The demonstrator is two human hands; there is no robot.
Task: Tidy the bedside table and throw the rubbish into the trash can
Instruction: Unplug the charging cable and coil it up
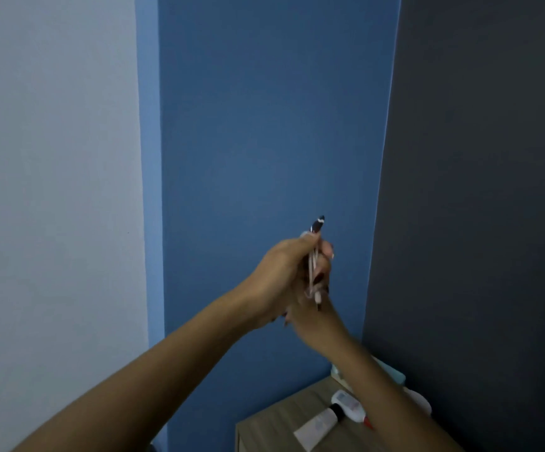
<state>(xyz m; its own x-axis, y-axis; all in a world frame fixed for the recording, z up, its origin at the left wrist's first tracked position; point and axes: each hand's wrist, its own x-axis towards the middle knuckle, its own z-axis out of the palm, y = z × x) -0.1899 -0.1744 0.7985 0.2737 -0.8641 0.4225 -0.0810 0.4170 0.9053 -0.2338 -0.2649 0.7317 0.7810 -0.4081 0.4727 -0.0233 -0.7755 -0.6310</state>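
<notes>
Both my hands are raised in front of a blue wall, meeting around a small bundle of pens (314,265). The bundle has pale pink shafts and one dark pen tip sticking out on top. My left hand (280,275) grips the bundle from the left, thumb up and fingers curled round it. Coming up from below right, my right hand (310,321) holds the lower ends, its fingers mostly hidden behind the left hand. The wooden bedside table (271,425) shows only as a corner at the bottom right. No trash can is in view.
On the table lie a white tube with a black cap (318,424) and a white bottle with a red tip (349,404). A pale teal item (393,375) sits at the back corner against the dark grey wall (476,223). A white wall (52,190) stands to the left.
</notes>
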